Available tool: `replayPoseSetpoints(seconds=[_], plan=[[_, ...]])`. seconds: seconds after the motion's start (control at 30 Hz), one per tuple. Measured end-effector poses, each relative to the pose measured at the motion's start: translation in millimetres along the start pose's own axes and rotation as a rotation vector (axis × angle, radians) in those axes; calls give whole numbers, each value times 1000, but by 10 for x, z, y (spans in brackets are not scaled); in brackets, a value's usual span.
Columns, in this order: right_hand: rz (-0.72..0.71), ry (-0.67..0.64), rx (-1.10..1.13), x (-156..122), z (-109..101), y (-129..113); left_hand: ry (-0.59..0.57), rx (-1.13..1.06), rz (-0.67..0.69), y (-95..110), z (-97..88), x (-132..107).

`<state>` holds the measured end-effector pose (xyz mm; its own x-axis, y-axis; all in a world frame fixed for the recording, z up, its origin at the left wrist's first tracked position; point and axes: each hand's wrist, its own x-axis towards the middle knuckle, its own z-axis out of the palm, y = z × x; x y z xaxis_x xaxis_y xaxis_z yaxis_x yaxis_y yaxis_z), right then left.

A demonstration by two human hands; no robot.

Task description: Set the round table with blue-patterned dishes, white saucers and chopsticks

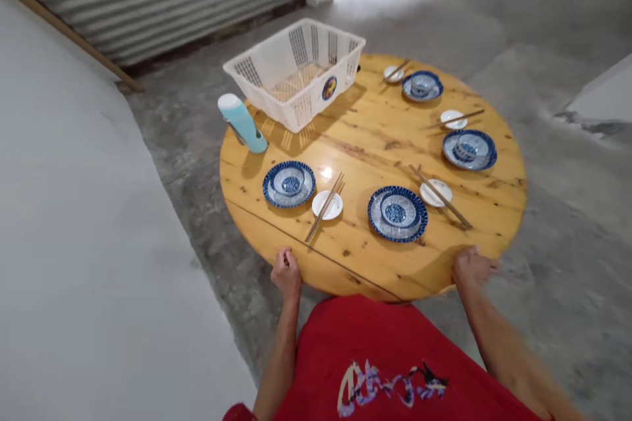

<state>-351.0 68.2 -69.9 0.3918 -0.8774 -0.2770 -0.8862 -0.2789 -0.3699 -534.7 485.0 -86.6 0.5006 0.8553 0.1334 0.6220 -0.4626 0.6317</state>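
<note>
At table edge (360, 283) | left fingers (285, 270) curled closed, right fingers (488, 266) unclear | bowls (395, 212) on plates (412, 230)

No words or numbers legible to you here. Your red shirt (375, 335) carries a multicoloured, script-like print (363, 385) across the chest; its characters can't be made out. On the table (365, 145), the white basket (296, 115) bears a round, dark-blue-edged sticker (328, 87); you can read no lettering on it.
</note>
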Motion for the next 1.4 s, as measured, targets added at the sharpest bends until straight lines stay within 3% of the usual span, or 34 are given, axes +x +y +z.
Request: replayPoseSetpoints(seconds=[0.1, 0.17, 0.9, 1.03, 1.13, 1.27, 1.4], plan=[[-14, 136, -42, 56, 62, 31, -17, -15, -9, 12, 29, -10], [-23, 158, -41, 89, 99, 54, -18, -22, -16, 13, 41, -16], [-42, 189, -5, 165, 135, 90, 18, -70, -10, 93, 10, -32], [-37, 175, -16, 119, 101, 69, -62, -187, -63, 117, -51, -16], [-23, 175, -6, 87, 79, 47, -65, -200, -47, 253, -175, 64], [-26, 175, 32, 70, 65, 33, -2, -46, 159, 630, -292, 263], [-34, 158, 32, 88, 70, 46, -131, 99, 305, 1031, -181, 448]])
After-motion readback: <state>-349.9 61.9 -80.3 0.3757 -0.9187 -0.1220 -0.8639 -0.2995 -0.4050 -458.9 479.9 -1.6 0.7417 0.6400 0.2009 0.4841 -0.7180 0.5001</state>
